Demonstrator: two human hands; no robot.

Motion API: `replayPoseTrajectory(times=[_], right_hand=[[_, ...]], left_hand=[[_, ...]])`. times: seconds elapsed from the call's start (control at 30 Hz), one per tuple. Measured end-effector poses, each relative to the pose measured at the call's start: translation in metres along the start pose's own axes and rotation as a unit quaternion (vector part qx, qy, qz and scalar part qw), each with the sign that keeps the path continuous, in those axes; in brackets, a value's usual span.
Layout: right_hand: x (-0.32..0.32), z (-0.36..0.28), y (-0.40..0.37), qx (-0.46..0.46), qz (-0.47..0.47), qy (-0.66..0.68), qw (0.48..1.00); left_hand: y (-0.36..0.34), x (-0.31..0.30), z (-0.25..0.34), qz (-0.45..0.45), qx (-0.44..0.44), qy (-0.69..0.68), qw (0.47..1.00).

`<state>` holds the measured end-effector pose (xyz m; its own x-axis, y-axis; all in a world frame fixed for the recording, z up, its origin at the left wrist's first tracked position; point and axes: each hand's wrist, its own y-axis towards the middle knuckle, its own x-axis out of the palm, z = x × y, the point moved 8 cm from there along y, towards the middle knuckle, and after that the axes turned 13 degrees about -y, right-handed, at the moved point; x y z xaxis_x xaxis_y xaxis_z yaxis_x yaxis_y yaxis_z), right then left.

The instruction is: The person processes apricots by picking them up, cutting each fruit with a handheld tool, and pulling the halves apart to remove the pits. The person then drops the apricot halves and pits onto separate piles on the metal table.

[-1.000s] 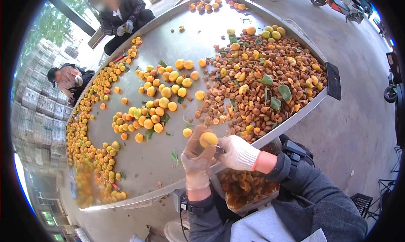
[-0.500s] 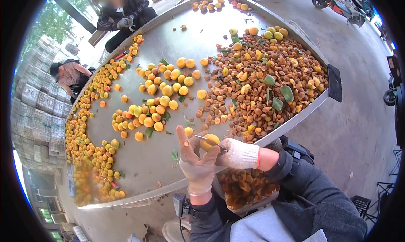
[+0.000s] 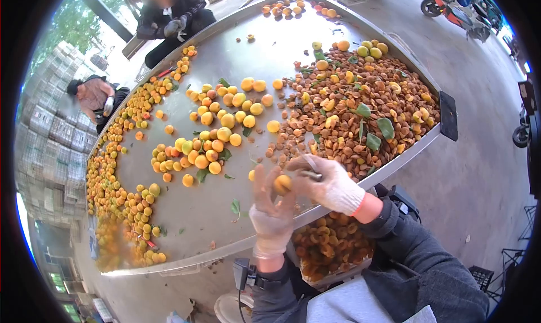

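**Fruit in our hands**

Low in the middle, our left hand [image 3: 271, 213] pinches a yellow fruit [image 3: 282, 183], fingers spread. Our right hand [image 3: 333, 183] grips a small knife [image 3: 311, 175]; its blade is too small to see well.

Glossy sheet-metal table [image 3: 282, 47]; white knitted cloth glove on right hand [image 3: 332, 185], smooth matt apricot [image 3: 282, 183].

Both my gloved hands meet at lower centre of the frame.
My left hand [image 3: 272, 210], in a thin glove, rises from the bottom edge on an upright forearm, fingers pointing up, its grip pinched at the tips. My right hand [image 3: 332, 185], in white knit, reaches in from lower right, fist closed, against the left fingertips.
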<state>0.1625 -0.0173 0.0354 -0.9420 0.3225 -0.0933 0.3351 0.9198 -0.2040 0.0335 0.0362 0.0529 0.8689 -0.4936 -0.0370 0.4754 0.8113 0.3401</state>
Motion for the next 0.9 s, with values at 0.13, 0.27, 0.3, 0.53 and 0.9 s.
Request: replayPoseTrajectory(times=[0.13,0.27,0.3,0.53,0.9], right_hand=[[-0.001,-0.009,0.004,-0.100,0.037,-0.106,0.989],[0.004,-0.004,-0.002,-0.062,0.023,-0.021,0.998],[0.006,-0.002,-0.003,-0.058,0.035,0.018,0.998],[0.006,-0.010,-0.012,0.017,-0.088,0.110,0.990],[-0.047,-0.025,-0.010,-0.089,0.156,0.270,0.946]], left_hand=[[-0.003,0.018,0.005,-0.047,0.052,0.128,0.989],[-0.004,0.027,0.020,-0.045,0.142,0.185,0.971],[-0.004,0.026,0.017,-0.031,0.129,0.155,0.979],[-0.016,-0.006,-0.061,0.136,-0.259,-0.470,0.833],[-0.022,0.016,-0.059,0.141,-0.323,-0.361,0.863]])
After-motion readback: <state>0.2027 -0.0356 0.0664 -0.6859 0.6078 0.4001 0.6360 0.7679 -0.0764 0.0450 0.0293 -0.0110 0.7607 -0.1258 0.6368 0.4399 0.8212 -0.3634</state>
